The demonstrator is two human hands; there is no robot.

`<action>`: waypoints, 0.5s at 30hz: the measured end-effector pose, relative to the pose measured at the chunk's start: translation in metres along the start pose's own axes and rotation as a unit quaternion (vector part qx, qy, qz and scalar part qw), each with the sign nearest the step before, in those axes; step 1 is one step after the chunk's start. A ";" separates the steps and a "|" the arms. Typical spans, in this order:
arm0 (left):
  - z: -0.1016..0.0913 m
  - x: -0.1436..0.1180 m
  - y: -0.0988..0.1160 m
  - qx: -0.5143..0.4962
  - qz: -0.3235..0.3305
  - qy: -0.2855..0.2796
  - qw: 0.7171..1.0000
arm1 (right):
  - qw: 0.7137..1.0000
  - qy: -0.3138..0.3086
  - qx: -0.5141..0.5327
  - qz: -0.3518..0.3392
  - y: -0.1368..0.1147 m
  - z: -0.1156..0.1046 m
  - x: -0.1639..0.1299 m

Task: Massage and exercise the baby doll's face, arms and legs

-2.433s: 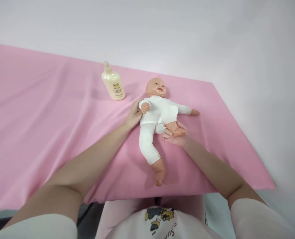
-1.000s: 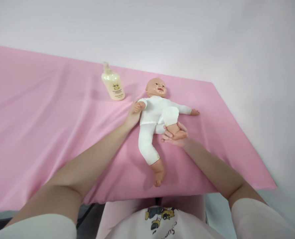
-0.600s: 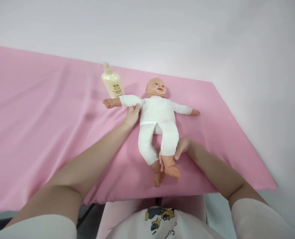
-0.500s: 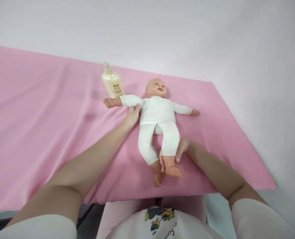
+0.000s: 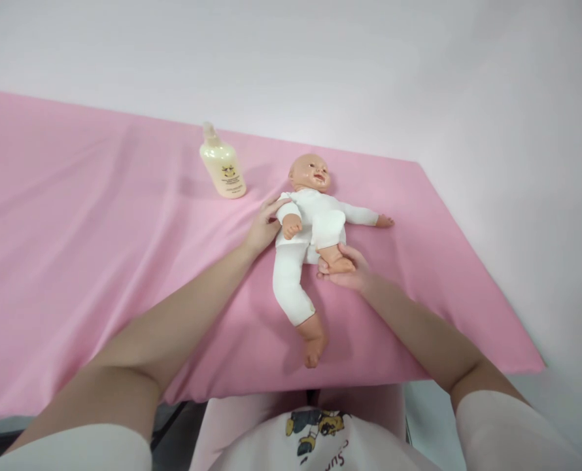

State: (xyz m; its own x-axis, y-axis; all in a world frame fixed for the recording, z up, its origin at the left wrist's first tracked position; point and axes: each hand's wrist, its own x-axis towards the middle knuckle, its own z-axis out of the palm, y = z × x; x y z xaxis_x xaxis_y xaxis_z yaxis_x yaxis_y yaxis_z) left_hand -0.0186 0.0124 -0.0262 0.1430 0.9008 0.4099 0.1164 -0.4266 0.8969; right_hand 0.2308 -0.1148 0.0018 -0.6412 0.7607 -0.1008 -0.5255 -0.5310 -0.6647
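Nearest the front edge of the table (image 5: 75,275), a doll's (image 5: 315,219) straight leg is seen, its foot (image 5: 314,350) lying just short of that edge and untouched. Further in, the right hand (image 5: 346,271) is cupped under the doll's other foot, fingers curled about it, with that leg folded up against the trunk. The left hand (image 5: 262,227) is closed lightly on the doll's upper arm at the shoulder, and that arm is bent across the chest; how firmly it is gripped cannot be told. The doll lies on its back right of the table's middle, head toward the far edge, its other arm stretched flat toward the right edge. A bottle (image 5: 221,167) stands upright near the far edge, left of the head and well apart from both hands. The table is covered by a pink cloth (image 5: 124,196), which is wrinkled.

Risks noted: the foot may slip from the loose cupped hold if the leg is pushed harder; the doll may be dragged toward the front edge by the cloth sliding; the bottle could be toppled were the bent arm swung out.
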 end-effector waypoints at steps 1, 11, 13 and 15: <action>0.000 0.000 0.000 0.002 -0.001 -0.002 1.000 | 1.000 0.029 -0.004 0.006 -0.002 0.004 0.001; 0.009 -0.004 0.009 -0.033 -0.057 0.049 0.997 | 0.981 -0.185 -0.033 0.036 0.006 -0.014 -0.005; 0.009 -0.003 0.008 -0.055 -0.081 0.073 0.992 | 0.959 -0.256 -0.073 0.094 0.006 -0.018 -0.004; 0.010 -0.003 0.006 -0.084 -0.083 0.088 0.989 | 0.919 -0.330 -0.143 0.160 0.003 -0.015 -0.002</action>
State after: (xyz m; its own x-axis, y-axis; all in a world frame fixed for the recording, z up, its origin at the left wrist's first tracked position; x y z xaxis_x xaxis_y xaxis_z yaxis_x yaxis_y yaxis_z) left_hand -0.0089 0.0064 -0.0235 -0.0385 0.9638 0.2640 -0.0432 -0.2656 0.9631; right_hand 0.2394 -0.1121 -0.0110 -0.9867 0.1403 0.0825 -0.1422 -0.4964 -0.8564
